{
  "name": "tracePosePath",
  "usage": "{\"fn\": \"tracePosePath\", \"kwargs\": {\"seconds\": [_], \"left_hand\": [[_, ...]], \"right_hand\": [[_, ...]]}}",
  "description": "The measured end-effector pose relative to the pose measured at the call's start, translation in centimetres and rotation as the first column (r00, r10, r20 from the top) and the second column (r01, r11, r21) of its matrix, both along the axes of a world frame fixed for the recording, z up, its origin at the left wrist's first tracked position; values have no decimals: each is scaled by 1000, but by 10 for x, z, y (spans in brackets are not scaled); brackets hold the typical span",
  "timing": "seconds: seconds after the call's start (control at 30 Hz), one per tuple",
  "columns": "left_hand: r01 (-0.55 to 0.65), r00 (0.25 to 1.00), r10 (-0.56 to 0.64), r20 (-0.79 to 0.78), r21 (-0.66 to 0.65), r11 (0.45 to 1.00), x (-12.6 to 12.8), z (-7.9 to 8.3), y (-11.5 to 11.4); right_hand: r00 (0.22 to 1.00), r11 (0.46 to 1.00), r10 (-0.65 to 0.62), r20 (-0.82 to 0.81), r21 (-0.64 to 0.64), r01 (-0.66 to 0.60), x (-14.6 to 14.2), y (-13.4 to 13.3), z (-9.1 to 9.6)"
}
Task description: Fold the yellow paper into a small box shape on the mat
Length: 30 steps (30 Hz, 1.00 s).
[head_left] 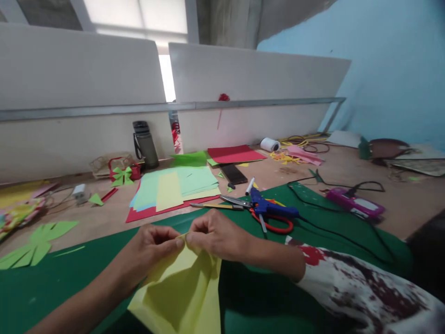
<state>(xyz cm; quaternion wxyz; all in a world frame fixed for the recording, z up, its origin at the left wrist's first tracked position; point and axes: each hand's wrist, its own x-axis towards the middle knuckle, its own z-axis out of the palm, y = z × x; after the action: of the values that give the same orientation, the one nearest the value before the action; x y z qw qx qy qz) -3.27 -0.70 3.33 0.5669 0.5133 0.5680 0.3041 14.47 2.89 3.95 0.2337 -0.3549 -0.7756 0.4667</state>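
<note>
A sheet of yellow paper (181, 297) hangs from both hands at the front of the table, bent and creased towards its top edge. My left hand (156, 246) pinches that edge between thumb and fingers. Close beside it, my right hand (215, 236) pinches the same edge, the fingertips of both hands almost touching. Just beyond the right hand lie a blue glue gun (269, 204), scissors with red handles (281, 225) and a yellow pencil-like stick (215, 205). The paper's lower end runs out of view.
Under the hands is a green sheet (93, 269). Behind are stacked coloured papers (194, 183), a phone (234, 174) and a dark bottle (146, 144). Green paper cutouts (40, 243) lie left. A purple power strip (354, 203) and black cables lie right.
</note>
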Motion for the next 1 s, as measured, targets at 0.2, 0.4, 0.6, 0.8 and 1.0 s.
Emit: {"fn": "tracePosePath", "kwargs": {"seconds": [0.2,0.4,0.6,0.8,1.0], "left_hand": [[-99,993,98,60,24,995,16,14,-4],[-66,996,58,65,137,988,28,18,10],[-67,997,71,0,356,932,28,38,7],[-32,987,136,-87,720,693,19,35,11],[106,940,258,-223,910,401,10,20,13]], "right_hand": [[998,978,-4,-55,206,15,14,-7,10],[998,925,-59,-15,375,60,31,-4,10],[837,675,-446,317,733,82,75,6,6],[363,648,-722,589,759,58,143,28,-8],[523,741,-609,596,663,108,167,43,-29]]}}
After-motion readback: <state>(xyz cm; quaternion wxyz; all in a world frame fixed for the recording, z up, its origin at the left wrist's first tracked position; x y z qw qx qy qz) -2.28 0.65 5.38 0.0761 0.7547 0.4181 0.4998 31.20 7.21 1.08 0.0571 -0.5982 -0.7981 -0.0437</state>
